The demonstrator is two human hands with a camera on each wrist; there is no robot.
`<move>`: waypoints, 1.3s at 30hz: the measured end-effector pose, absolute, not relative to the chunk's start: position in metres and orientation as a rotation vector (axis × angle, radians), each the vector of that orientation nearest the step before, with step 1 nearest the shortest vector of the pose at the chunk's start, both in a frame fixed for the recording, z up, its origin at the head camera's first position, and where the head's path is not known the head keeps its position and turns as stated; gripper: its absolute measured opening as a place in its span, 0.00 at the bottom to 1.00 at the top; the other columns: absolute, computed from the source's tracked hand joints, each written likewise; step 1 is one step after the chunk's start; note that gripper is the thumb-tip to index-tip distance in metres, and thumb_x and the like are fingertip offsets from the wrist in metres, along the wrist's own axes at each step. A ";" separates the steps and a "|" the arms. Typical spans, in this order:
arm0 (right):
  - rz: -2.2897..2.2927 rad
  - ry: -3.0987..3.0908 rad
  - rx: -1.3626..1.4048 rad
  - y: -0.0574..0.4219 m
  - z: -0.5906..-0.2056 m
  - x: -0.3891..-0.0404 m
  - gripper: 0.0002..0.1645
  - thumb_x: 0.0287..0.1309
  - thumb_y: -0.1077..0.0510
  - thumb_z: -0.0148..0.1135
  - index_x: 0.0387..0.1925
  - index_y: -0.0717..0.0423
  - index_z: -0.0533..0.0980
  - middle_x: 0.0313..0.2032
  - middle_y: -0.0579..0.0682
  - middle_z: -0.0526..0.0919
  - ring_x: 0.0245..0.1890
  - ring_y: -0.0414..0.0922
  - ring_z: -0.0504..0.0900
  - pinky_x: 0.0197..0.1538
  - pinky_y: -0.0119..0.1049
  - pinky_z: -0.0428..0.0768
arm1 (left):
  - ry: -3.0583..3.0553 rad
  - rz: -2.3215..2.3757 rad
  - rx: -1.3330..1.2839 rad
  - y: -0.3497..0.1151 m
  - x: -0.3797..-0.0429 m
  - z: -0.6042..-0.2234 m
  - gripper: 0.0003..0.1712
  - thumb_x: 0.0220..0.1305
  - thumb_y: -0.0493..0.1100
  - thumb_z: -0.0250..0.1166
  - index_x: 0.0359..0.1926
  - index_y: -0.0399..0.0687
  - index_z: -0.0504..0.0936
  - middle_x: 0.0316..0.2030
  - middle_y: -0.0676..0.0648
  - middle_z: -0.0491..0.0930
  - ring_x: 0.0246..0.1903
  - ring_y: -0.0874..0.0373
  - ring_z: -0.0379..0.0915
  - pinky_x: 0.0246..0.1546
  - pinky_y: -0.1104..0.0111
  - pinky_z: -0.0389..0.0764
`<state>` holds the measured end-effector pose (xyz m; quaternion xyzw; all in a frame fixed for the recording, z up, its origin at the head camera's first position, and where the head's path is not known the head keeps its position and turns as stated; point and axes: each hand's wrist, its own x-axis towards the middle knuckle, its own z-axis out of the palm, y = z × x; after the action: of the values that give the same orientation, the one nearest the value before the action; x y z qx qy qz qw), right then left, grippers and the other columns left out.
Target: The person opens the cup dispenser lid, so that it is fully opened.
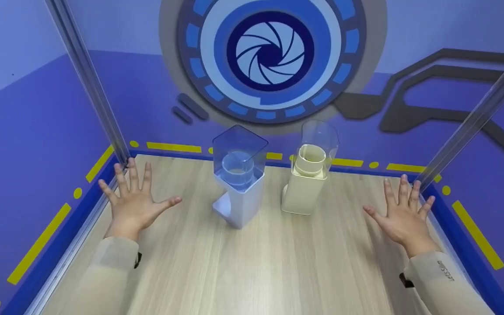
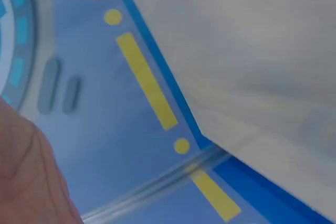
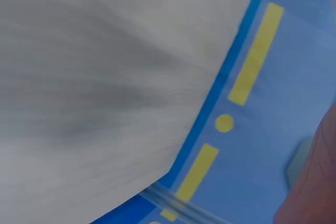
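In the head view my left hand (image 1: 133,205) is held over the left side of the table, fingers straight and spread, holding nothing. My right hand (image 1: 404,221) is spread the same way over the right side. Between them stand two containers with clear, open-topped upper parts. The pale blue-white one (image 1: 245,205), nearer the left hand, has a round blue cup (image 1: 237,168) inside its clear top and a ledge jutting out at lower left. Farther right and back is the cream one (image 1: 303,194), with a cream cup (image 1: 311,159) inside. Both hands are apart from the containers.
The wood-grain table (image 1: 260,271) is bounded by blue walls with yellow markings. A metal post (image 1: 90,83) rises at the back left corner, another post (image 1: 479,118) at the back right. A round shutter design (image 1: 270,52) covers the back wall behind the containers.
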<state>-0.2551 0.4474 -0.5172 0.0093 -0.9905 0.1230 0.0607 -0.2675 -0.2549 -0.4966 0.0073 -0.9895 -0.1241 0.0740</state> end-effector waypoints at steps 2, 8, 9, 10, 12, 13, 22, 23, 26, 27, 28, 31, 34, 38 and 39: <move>0.411 -2.942 0.020 0.446 -0.515 -0.251 0.66 0.81 0.19 0.46 0.92 0.43 0.23 0.86 0.53 0.05 0.84 0.64 0.01 0.75 0.77 0.01 | -2.968 -0.387 0.001 -0.248 -0.266 -0.495 0.81 0.61 0.96 0.52 0.93 0.55 0.28 0.88 0.42 0.06 0.86 0.32 -0.01 0.74 0.21 0.04; 0.502 -2.742 0.007 0.445 -0.517 -0.239 0.64 0.80 0.22 0.52 0.94 0.44 0.30 0.90 0.57 0.15 0.89 0.64 0.11 0.85 0.72 0.12 | -2.832 -0.399 -0.044 -0.234 -0.263 -0.493 0.82 0.59 0.95 0.57 0.93 0.59 0.28 0.90 0.43 0.09 0.88 0.33 0.02 0.79 0.20 0.10; 0.512 -2.713 0.012 0.445 -0.517 -0.238 0.64 0.80 0.23 0.54 0.94 0.44 0.32 0.91 0.57 0.18 0.90 0.64 0.13 0.87 0.71 0.15 | -2.807 -0.408 -0.048 -0.233 -0.262 -0.492 0.82 0.59 0.95 0.58 0.93 0.59 0.27 0.90 0.44 0.09 0.88 0.33 0.02 0.79 0.20 0.11; 0.527 -2.684 0.021 0.444 -0.518 -0.237 0.64 0.79 0.24 0.56 0.94 0.44 0.35 0.92 0.58 0.21 0.91 0.64 0.16 0.89 0.70 0.17 | -2.785 -0.417 -0.051 -0.232 -0.261 -0.492 0.83 0.58 0.94 0.60 0.93 0.60 0.26 0.89 0.44 0.09 0.88 0.33 0.02 0.80 0.20 0.12; 0.559 -2.633 0.042 0.443 -0.520 -0.237 0.64 0.78 0.27 0.61 0.95 0.45 0.39 0.93 0.60 0.28 0.93 0.65 0.22 0.91 0.70 0.23 | -2.750 -0.439 -0.057 -0.229 -0.258 -0.492 0.85 0.57 0.93 0.63 0.93 0.60 0.24 0.89 0.44 0.08 0.88 0.32 0.03 0.81 0.20 0.14; 0.575 -2.607 0.053 0.442 -0.520 -0.237 0.63 0.77 0.29 0.64 0.94 0.45 0.42 0.93 0.60 0.31 0.93 0.66 0.26 0.92 0.71 0.27 | -2.735 -0.456 -0.060 -0.227 -0.257 -0.491 0.86 0.56 0.93 0.64 0.93 0.60 0.24 0.89 0.44 0.08 0.89 0.32 0.03 0.81 0.20 0.15; 0.721 -2.465 0.120 0.423 -0.518 -0.244 0.59 0.70 0.40 0.72 0.92 0.48 0.54 0.92 0.62 0.46 0.91 0.71 0.44 0.87 0.83 0.48 | -2.581 -0.602 -0.128 -0.211 -0.254 -0.490 0.90 0.48 0.91 0.72 0.94 0.58 0.33 0.93 0.41 0.21 0.91 0.30 0.15 0.84 0.21 0.23; 0.737 -2.454 0.124 0.420 -0.517 -0.246 0.59 0.69 0.41 0.72 0.91 0.49 0.55 0.92 0.63 0.47 0.91 0.72 0.45 0.87 0.82 0.49 | -2.557 -0.626 -0.134 -0.209 -0.254 -0.490 0.90 0.47 0.90 0.73 0.94 0.58 0.34 0.93 0.41 0.23 0.92 0.30 0.17 0.85 0.21 0.25; 0.817 -2.412 0.120 0.410 -0.515 -0.250 0.59 0.68 0.45 0.73 0.90 0.54 0.55 0.91 0.63 0.50 0.90 0.71 0.48 0.88 0.81 0.49 | -2.483 -0.710 -0.151 -0.203 -0.253 -0.488 0.90 0.46 0.89 0.75 0.95 0.56 0.38 0.94 0.41 0.29 0.92 0.31 0.26 0.85 0.20 0.31; 0.853 -2.396 0.113 0.405 -0.515 -0.251 0.59 0.67 0.46 0.74 0.90 0.55 0.55 0.91 0.63 0.50 0.90 0.71 0.48 0.88 0.80 0.50 | -2.461 -0.732 -0.154 -0.201 -0.252 -0.488 0.90 0.46 0.90 0.74 0.95 0.55 0.39 0.94 0.40 0.31 0.92 0.30 0.29 0.85 0.19 0.33; 0.890 -2.383 0.103 0.401 -0.516 -0.252 0.60 0.67 0.47 0.74 0.91 0.55 0.54 0.91 0.62 0.50 0.90 0.70 0.49 0.88 0.79 0.50 | -2.439 -0.752 -0.157 -0.199 -0.251 -0.489 0.90 0.46 0.91 0.73 0.94 0.54 0.40 0.94 0.40 0.33 0.92 0.30 0.32 0.85 0.19 0.35; 1.011 -2.349 0.071 0.385 -0.518 -0.253 0.61 0.69 0.50 0.75 0.91 0.54 0.51 0.91 0.62 0.51 0.90 0.67 0.50 0.90 0.73 0.55 | -2.368 -0.811 -0.169 -0.193 -0.248 -0.493 0.89 0.46 0.93 0.71 0.94 0.49 0.45 0.93 0.37 0.41 0.91 0.29 0.39 0.85 0.19 0.41; 1.095 -2.316 0.057 0.369 -0.523 -0.254 0.61 0.70 0.52 0.75 0.91 0.55 0.50 0.90 0.62 0.52 0.89 0.63 0.54 0.91 0.51 0.61 | -2.307 -0.886 -0.185 -0.188 -0.245 -0.499 0.87 0.47 0.87 0.76 0.93 0.47 0.48 0.92 0.36 0.48 0.89 0.29 0.45 0.85 0.21 0.49; 1.208 -2.249 0.070 0.350 -0.525 -0.256 0.57 0.70 0.56 0.73 0.90 0.58 0.53 0.89 0.62 0.54 0.87 0.59 0.59 0.83 0.32 0.65 | -2.258 -1.043 -0.167 -0.180 -0.241 -0.504 0.83 0.45 0.71 0.86 0.93 0.50 0.51 0.90 0.36 0.53 0.87 0.29 0.49 0.81 0.19 0.58; 1.238 -2.231 0.078 0.345 -0.526 -0.258 0.56 0.70 0.57 0.73 0.89 0.58 0.54 0.89 0.61 0.55 0.86 0.58 0.60 0.81 0.29 0.65 | -2.250 -1.081 -0.153 -0.178 -0.241 -0.504 0.82 0.45 0.68 0.88 0.93 0.51 0.51 0.90 0.36 0.54 0.87 0.28 0.50 0.80 0.18 0.59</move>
<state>-0.2575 0.3452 -0.5258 0.0292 -0.8365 0.4639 0.2902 -0.2406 -0.1778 -0.5042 -0.0582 -0.8539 -0.4102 0.3149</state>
